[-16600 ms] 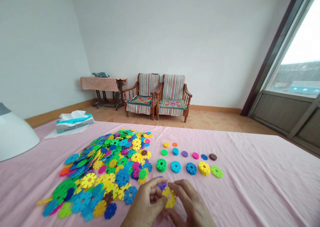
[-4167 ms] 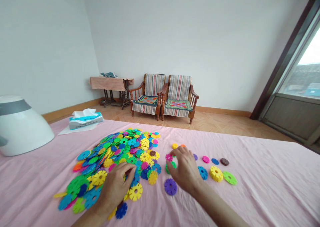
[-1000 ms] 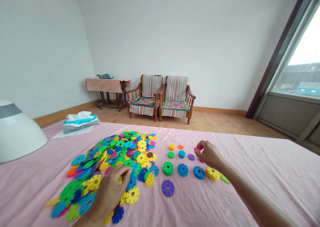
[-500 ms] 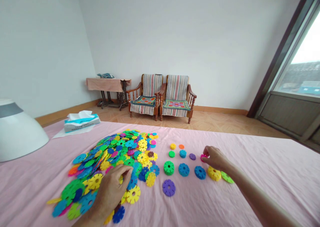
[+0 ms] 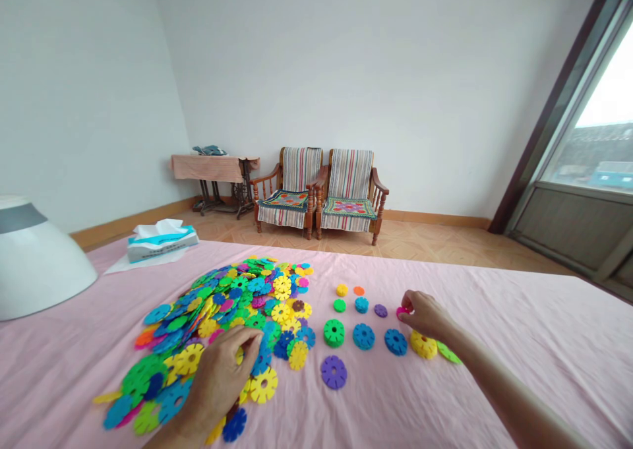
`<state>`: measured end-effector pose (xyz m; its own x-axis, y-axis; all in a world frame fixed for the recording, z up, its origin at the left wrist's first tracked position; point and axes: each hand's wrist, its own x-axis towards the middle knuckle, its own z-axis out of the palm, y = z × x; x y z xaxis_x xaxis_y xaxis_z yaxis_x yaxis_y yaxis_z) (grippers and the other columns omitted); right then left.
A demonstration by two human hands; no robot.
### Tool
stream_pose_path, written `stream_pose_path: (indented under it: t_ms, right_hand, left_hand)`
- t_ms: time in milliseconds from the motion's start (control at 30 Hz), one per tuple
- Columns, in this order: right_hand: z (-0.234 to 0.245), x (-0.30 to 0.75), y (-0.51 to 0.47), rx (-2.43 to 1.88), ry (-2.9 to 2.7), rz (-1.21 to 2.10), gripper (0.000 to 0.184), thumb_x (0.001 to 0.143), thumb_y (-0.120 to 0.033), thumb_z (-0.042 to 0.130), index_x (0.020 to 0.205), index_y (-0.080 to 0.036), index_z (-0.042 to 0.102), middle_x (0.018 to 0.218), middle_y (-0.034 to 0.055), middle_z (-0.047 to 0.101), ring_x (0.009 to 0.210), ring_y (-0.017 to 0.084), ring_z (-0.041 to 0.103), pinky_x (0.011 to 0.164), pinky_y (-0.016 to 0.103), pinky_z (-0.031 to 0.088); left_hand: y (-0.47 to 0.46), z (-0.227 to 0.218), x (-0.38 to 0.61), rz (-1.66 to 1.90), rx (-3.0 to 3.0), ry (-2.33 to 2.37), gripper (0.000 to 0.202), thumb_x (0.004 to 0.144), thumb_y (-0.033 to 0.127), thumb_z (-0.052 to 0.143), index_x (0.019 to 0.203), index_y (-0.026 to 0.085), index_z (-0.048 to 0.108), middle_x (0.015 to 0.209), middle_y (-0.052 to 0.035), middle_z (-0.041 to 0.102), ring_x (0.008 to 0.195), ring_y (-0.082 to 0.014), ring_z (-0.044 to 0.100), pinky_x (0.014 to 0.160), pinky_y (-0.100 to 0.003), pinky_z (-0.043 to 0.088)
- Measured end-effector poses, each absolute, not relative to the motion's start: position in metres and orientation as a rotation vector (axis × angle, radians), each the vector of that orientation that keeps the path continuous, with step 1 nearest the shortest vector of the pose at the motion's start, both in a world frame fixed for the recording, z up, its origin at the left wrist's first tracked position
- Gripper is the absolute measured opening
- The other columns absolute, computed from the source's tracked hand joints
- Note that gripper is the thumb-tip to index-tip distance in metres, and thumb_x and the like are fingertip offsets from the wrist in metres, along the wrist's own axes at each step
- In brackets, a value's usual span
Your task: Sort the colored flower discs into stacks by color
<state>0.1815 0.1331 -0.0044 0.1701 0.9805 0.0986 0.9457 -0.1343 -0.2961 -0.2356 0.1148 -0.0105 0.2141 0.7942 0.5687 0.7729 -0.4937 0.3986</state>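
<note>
My right hand point(image 5: 426, 314) reaches out over the pink cloth and pinches a small pink disc point(image 5: 401, 312) that sits in a row of small discs. In front of it stand stacks of larger discs: green point(image 5: 333, 332), blue point(image 5: 363, 336), a second blue point(image 5: 396, 341), yellow point(image 5: 424, 345) and a flat lime one point(image 5: 449, 353). A purple disc point(image 5: 333, 372) lies alone nearer to me. My left hand point(image 5: 217, 380) rests palm down on the near edge of the big pile of coloured discs point(image 5: 217, 310), its fingers curled on the yellow pieces.
A white rounded appliance point(image 5: 34, 264) stands at the left edge, and a tissue pack point(image 5: 161, 240) lies behind the pile. Beyond the cloth-covered surface point(image 5: 519, 317) are two striped wooden chairs point(image 5: 319, 195), a small table point(image 5: 215, 169) and a large window point(image 5: 588, 146) on the right.
Over the last second my right hand came down with the small pink disc onto the row of small discs. My left hand has stayed on the pile.
</note>
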Motion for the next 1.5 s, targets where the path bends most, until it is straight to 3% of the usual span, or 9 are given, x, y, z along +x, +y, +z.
stream_pose_path:
  t_ms: [200, 433, 733, 933, 1500]
  right_hand:
    - [0.016, 0.165, 0.124, -2.076, -1.806, 0.117, 0.018, 0.078, -0.024, 0.059, 0.094, -0.016, 0.058, 0.093, 0.0081, 0.064, 0.080, 0.018, 0.061, 0.069, 0.027, 0.041]
    - [0.041, 0.081, 0.072, -1.686, -1.929, 0.271, 0.009, 0.084, -0.020, 0.049, 0.084, -0.020, 0.058, 0.081, 0.0027, 0.062, 0.069, 0.015, 0.058, 0.062, 0.026, 0.039]
    - [0.030, 0.011, 0.041, -1.662, -2.118, 0.477, 0.015, 0.079, -0.011, 0.051, 0.085, -0.018, 0.062, 0.091, 0.0069, 0.064, 0.081, 0.019, 0.059, 0.066, 0.026, 0.041]
    - [0.022, -0.022, 0.057, -1.589, -2.212, 0.342, 0.023, 0.077, -0.009, 0.050, 0.094, -0.018, 0.062, 0.098, 0.0086, 0.063, 0.093, 0.024, 0.059, 0.080, 0.034, 0.044]
    - [-0.001, -0.049, 0.073, -1.695, -2.227, 0.171, 0.023, 0.076, -0.008, 0.052, 0.095, -0.016, 0.061, 0.098, 0.0117, 0.062, 0.092, 0.028, 0.058, 0.082, 0.040, 0.046]
  left_hand:
    - [0.112, -0.004, -0.232, 1.195, 2.437, 1.561, 0.025, 0.088, 0.035, 0.049, 0.081, 0.022, 0.070, 0.076, -0.0024, 0.072, 0.070, -0.0185, 0.068, 0.064, -0.026, 0.053]
    - [0.112, -0.004, -0.234, 1.210, 2.410, 1.573, 0.026, 0.089, 0.038, 0.049, 0.081, 0.023, 0.069, 0.080, -0.0018, 0.073, 0.076, -0.0192, 0.069, 0.070, -0.027, 0.053]
    - [0.111, -0.005, -0.234, 1.200, 2.426, 1.570, 0.027, 0.089, 0.038, 0.049, 0.081, 0.023, 0.069, 0.079, -0.0021, 0.073, 0.074, -0.0191, 0.069, 0.067, -0.026, 0.053]
    - [0.112, -0.006, -0.234, 1.180, 2.419, 1.554, 0.026, 0.089, 0.038, 0.049, 0.081, 0.023, 0.069, 0.080, -0.0018, 0.073, 0.074, -0.0188, 0.069, 0.068, -0.027, 0.053]
    - [0.112, -0.006, -0.233, 1.166, 2.403, 1.579, 0.026, 0.089, 0.037, 0.050, 0.081, 0.024, 0.070, 0.080, -0.0020, 0.074, 0.076, -0.0196, 0.069, 0.070, -0.028, 0.053]
